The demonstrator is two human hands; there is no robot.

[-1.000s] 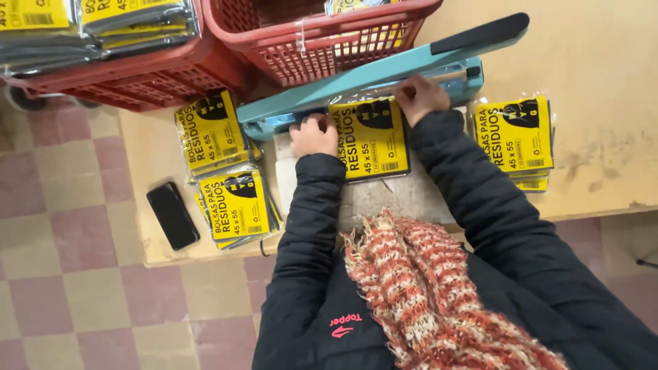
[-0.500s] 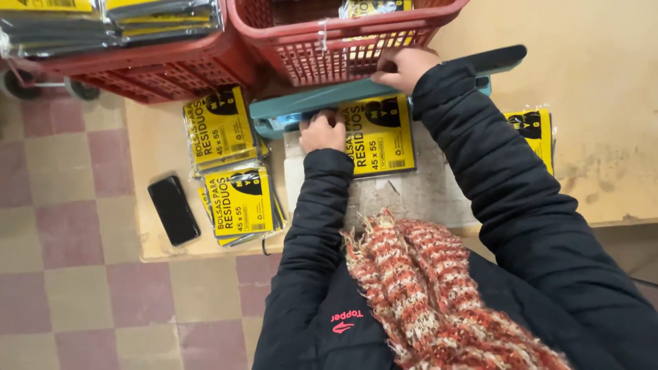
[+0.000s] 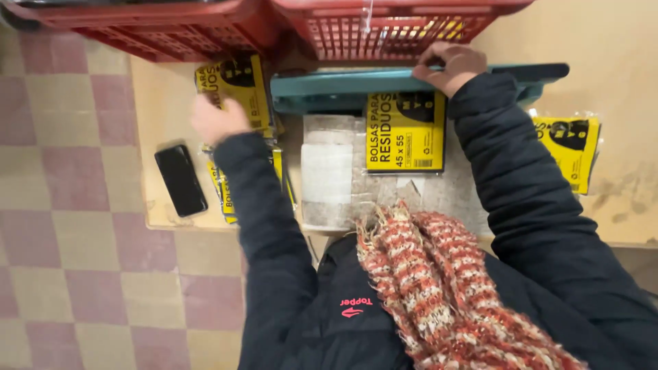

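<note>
My right hand (image 3: 452, 66) presses on the arm of a teal heat sealer (image 3: 329, 89), which lies shut across the top edge of a yellow-labelled bag packet (image 3: 404, 133). My left hand (image 3: 216, 118) is blurred and hovers with fingers apart over a stack of yellow packets (image 3: 236, 85) at the left, holding nothing. A second pile of such packets (image 3: 223, 192) shows under my left sleeve.
Two red plastic crates (image 3: 384, 31) stand behind the sealer. A black phone (image 3: 180, 179) lies near the table's left edge. Another yellow packet stack (image 3: 569, 151) sits at the right. A clear plastic mat (image 3: 329, 171) covers the table's front; checkered floor lies to the left.
My right hand pushed the sealer arm down until it shut on the packet. My left hand left the packet and moved left over the stack of packets.
</note>
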